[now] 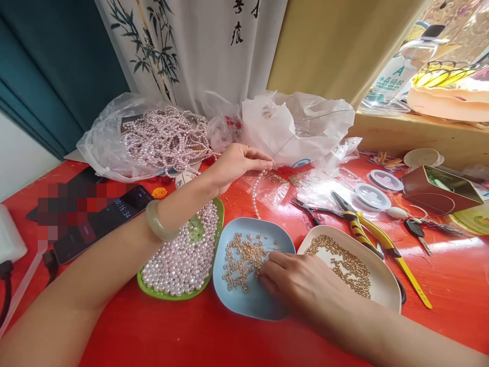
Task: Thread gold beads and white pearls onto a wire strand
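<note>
My left hand (240, 165) is raised over the table, thumb and fingers pinched on a thin thread. From the pinch a short string of pearl beads (255, 196) hangs down behind the blue tray (254, 308). My right hand (286, 278) reaches into that tray, its fingers curled together at a pile of small gold findings (244, 257); whether a piece is between the fingertips is hidden. To the left lies a green tray (153, 293) full of loose pearl beads (179, 265). On the right a cream tray (387, 290) holds tiny gold beads (351, 270), partly behind my right hand.
Pliers (353, 219) and yellow tweezers (412, 283) lie at the right, near thread spools (372, 196) and a key (418, 234). A phone (107, 221) rests at the left. Plastic bags, one with pearl strands (164, 137), stand along the curtain (214, 56).
</note>
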`<move>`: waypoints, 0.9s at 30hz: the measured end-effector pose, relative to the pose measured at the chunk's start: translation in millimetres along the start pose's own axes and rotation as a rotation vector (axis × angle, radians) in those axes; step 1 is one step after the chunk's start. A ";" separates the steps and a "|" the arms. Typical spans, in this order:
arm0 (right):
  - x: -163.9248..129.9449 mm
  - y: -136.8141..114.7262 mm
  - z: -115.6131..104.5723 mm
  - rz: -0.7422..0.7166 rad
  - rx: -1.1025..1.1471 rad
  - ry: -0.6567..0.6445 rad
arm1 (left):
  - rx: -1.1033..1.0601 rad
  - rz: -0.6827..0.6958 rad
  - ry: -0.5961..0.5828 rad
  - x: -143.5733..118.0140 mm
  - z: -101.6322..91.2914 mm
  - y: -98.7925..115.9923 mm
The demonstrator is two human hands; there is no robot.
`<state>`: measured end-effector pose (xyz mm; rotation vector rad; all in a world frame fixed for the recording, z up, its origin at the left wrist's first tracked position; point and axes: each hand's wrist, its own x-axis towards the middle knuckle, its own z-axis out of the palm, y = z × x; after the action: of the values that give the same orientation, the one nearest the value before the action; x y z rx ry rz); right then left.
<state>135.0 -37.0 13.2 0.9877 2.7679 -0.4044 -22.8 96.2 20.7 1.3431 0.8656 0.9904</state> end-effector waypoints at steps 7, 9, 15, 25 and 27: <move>-2.5 6.1 -15.4 0.256 0.823 0.106 | -0.023 0.001 -0.006 0.0 0.2 -0.3; -5.4 11.6 -23.0 0.324 1.361 0.052 | -0.030 0.003 -0.014 -0.2 0.3 -0.2; -11.8 25.6 -22.9 0.323 2.160 -0.135 | -0.019 -0.003 0.002 0.1 0.6 -0.3; -15.5 35.1 -19.4 0.241 1.863 -0.008 | -0.005 0.006 -0.007 -0.7 0.8 -1.0; -14.2 35.9 -20.7 0.223 1.781 -0.021 | 0.001 -0.002 -0.010 -1.2 1.0 -0.5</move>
<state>167.3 -12.3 29.5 1.2966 1.5726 -2.8522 -22.3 94.7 20.2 1.3468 0.8597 0.9806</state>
